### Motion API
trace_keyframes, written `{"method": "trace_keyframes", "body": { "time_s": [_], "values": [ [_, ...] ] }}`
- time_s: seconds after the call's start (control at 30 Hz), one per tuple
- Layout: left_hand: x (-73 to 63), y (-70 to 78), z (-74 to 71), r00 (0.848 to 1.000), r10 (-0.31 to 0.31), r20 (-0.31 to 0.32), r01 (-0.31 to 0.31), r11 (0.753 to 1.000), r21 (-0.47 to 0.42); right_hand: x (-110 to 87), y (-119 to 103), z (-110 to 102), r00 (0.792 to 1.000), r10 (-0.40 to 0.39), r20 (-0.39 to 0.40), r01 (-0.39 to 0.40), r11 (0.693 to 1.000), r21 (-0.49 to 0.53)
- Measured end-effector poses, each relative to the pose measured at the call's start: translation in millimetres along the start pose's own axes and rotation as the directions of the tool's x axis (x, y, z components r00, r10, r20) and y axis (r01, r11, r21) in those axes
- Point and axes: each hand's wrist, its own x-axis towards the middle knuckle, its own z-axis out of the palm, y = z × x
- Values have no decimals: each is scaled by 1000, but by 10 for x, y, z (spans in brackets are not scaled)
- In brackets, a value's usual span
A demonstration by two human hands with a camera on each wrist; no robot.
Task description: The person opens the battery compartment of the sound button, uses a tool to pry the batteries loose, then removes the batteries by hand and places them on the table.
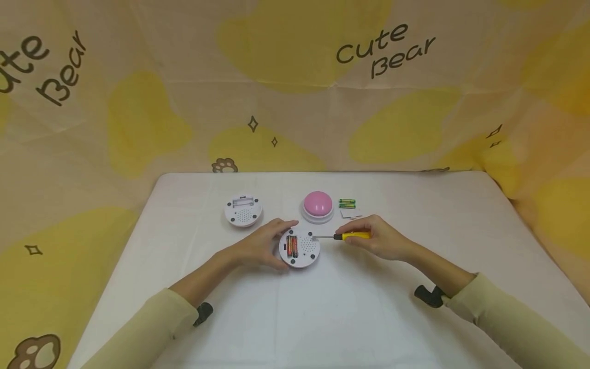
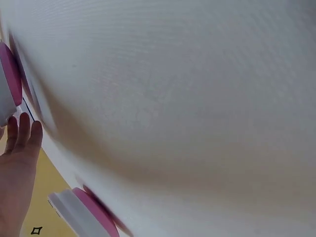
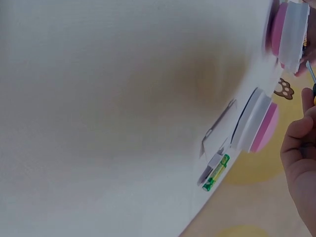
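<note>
Near the table's middle lies a round white button device, underside up, with red batteries in its uncovered compartment. My left hand grips its left rim between thumb and fingers; the left wrist view shows the hand below the device's pink dome. In my right hand is a screwdriver with a yellow and black handle. Its shaft points left, and the tip is over the device's right part, near a black foot. Whether the tip touches the device is too small to tell.
Behind stands a pink-domed button, dome up. Green batteries and white covers lie to its right. At the left, another upturned button device has an open, battery-free compartment. A patterned cloth hangs behind the white table.
</note>
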Motion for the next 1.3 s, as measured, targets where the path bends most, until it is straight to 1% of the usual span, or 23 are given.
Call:
{"method": "trace_keyframes", "body": {
  "time_s": [0.1,0.23,0.37,0.63,0.77,1.0,1.17,1.3],
  "values": [
    [-1,10,-1,1000,-4,-9,4,1000,19,-10,-12,21,1000,6,10,-6,1000,6],
    [4,17,2,1000,-15,-21,15,1000,-2,-20,-23,43,1000,-1,16,0,1000,3],
    [31,17,29,1000,-27,-14,27,999,-33,-24,-34,63,1000,-15,28,15,1000,-9],
    [106,48,99,999,-47,2,47,996,-82,-38,-84,113,994,-34,103,36,999,-17],
    [124,57,122,999,-52,6,52,997,-63,-43,-94,131,992,-50,118,54,998,-31],
    [135,61,160,997,-61,-40,61,998,11,-45,-88,142,992,-57,115,62,997,-36],
    [145,58,193,994,-84,-72,85,996,9,-39,-95,153,990,-60,125,66,997,-38],
    [143,67,207,993,-96,-71,98,995,21,-35,-112,156,990,-59,130,68,996,-65]
  ]
}}
